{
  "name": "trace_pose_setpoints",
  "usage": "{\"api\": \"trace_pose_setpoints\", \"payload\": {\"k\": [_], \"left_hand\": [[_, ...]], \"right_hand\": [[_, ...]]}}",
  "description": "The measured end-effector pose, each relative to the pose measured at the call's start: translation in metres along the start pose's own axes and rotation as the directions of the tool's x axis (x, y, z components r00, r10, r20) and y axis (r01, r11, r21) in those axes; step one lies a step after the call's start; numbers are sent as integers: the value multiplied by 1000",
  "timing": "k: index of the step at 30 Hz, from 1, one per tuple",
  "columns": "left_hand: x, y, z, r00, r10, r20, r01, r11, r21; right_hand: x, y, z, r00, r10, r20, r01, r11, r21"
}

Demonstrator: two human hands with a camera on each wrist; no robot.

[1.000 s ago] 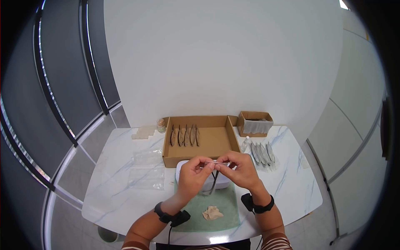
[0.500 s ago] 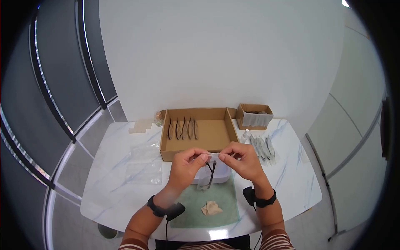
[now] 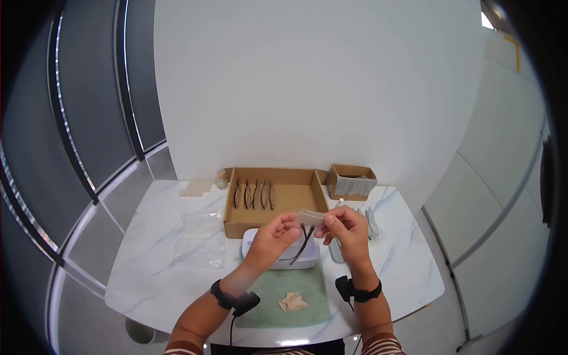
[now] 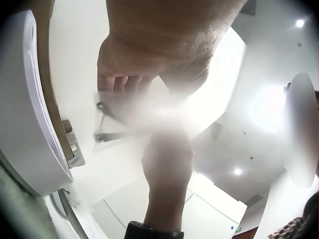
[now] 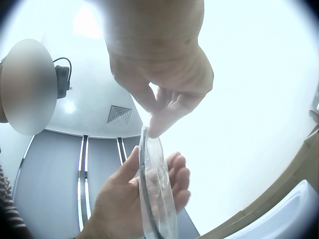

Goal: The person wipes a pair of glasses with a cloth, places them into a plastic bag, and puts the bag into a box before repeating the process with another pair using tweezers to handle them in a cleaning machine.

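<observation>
A clear bag [image 3: 310, 217] with a dark, thin, two-armed item [image 3: 304, 244] inside hangs over the white basin [image 3: 307, 260]. The right hand [image 3: 350, 238] pinches the bag's upper edge between thumb and fingers. Beside the bag, the left hand [image 3: 266, 244] has relaxed, loosely bent fingers and no visible grip on it. In the right wrist view, the left hand [image 5: 117, 199] is open behind the upright bag [image 5: 164, 194], below the right hand [image 5: 159, 79]. Blur hides the contact point in the left wrist view.
A cardboard tray [image 3: 296, 198] holds several dark thin items in bags. Behind it to the right stands a small box [image 3: 358, 188]. Flat clear bags [image 3: 201, 251] lie at left, more bagged items [image 3: 373, 225] at right. A beige cloth [image 3: 293, 302] lies on the green mat [image 3: 254, 299].
Both hands pinched the bag's top edge before; the left has let go and its fingers have loosened. The bag's top now tilts beside the right hand.
</observation>
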State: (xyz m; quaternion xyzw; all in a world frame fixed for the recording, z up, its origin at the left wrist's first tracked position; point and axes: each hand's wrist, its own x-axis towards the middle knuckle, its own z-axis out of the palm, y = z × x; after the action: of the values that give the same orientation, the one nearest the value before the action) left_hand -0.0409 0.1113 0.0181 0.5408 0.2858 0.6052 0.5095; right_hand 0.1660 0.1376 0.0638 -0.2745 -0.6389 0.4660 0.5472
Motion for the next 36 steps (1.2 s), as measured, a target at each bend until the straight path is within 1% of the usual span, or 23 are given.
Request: {"api": "trace_pose_setpoints", "payload": {"k": [1, 2, 4, 6, 10, 12, 13, 14, 16, 17, 18, 19, 20, 22, 24, 26, 28, 29, 31, 32, 34, 35, 36], "left_hand": [[1, -2, -2, 995, -35, 99, 27, 997, 77], [2, -5, -3, 978, -78, 196, 47, 987, 157], [1, -9, -2, 962, -117, 247, 92, 990, 111], [-3, -7, 4, 929, -159, 335, 117, 983, 141], [-11, -2, 16, 931, -154, 332, 65, 962, 264], [-13, 9, 21, 933, -128, 336, -41, 892, 451], [-14, 10, 22, 935, -109, 338, -75, 869, 489], [-15, 7, 23, 930, -114, 350, -75, 872, 483], [-16, 2, 24, 912, -20, 411, -269, 727, 631], [-18, 1, 26, 906, -24, 422, -273, 729, 627], [-21, -1, 28, 894, -12, 449, -330, 660, 675], [-23, -2, 31, 880, -1, 474, -384, 585, 714], [-25, -3, 35, 876, -2, 482, -390, 584, 712], [-28, -5, 43, 866, -84, 493, -369, 557, 744], [-25, -13, 57, 839, -108, 533, -402, 536, 742], [-19, -17, 69, 809, -125, 574, -441, 517, 734], [-9, -17, 85, 783, -170, 598, -452, 504, 736], [-2, -18, 93, 781, -171, 601, -452, 509, 733], [13, -20, 111, 816, -144, 560, -391, 575, 718], [21, -26, 121, 815, -147, 560, -389, 578, 717], [39, -44, 140, 910, 171, 377, -397, 621, 676], [48, -52, 148, 955, 102, 280, -259, 747, 612], [54, -66, 155, 953, 101, 285, -262, 747, 612]], "right_hand": [[-3, 1, -5, 1000, -19, -13, 20, 997, 81], [-6, -3, -6, 1000, -24, -17, 25, 998, 66], [-13, -10, -10, 984, -52, -170, 61, 997, 45], [-22, -19, -16, 977, -55, -206, 64, 997, 38], [-37, -37, -39, 990, 0, -143, -22, 988, -154], [-39, -47, -43, 986, -113, -123, 52, 906, -419], [-41, -58, -44, 989, -99, -112, 27, 853, -521], [-43, -66, -46, 987, -96, -126, 16, 851, -526], [-46, -78, -51, 992, 2, 130, 97, 655, -749], [-50, -83, -49, 986, 59, 155, 92, 585, -806], [-53, -82, -54, 988, 56, 143, 84, 584, -808], [-57, -76, -59, 967, 105, 231, 151, 494, -856], [-61, -73, -65, 936, 163, 311, 225, 402, -888], [-71, -67, -72, 921, 160, 356, 280, 364, -888], [-88, -55, -88, 890, 335, 308, 154, 415, -897], [-100, -46, -102, 893, 330, 305, 129, 462, -877], [-107, -42, -117, 893, 397, 212, -13, 495, -869], [-109, -41, -126, 893, 401, 207, -20, 493, -870], [-113, -42, -143, 923, 378, 74, -171, 574, -801], [-112, -43, -153, 921, 382, 72, -175, 573, -800], [-105, -46, -175, 893, 425, -149, -399, 593, -700], [-101, -44, -188, 894, 394, -213, -427, 601, -676], [-95, -43, -201, 860, 408, -305, -505, 603, -617]]}}
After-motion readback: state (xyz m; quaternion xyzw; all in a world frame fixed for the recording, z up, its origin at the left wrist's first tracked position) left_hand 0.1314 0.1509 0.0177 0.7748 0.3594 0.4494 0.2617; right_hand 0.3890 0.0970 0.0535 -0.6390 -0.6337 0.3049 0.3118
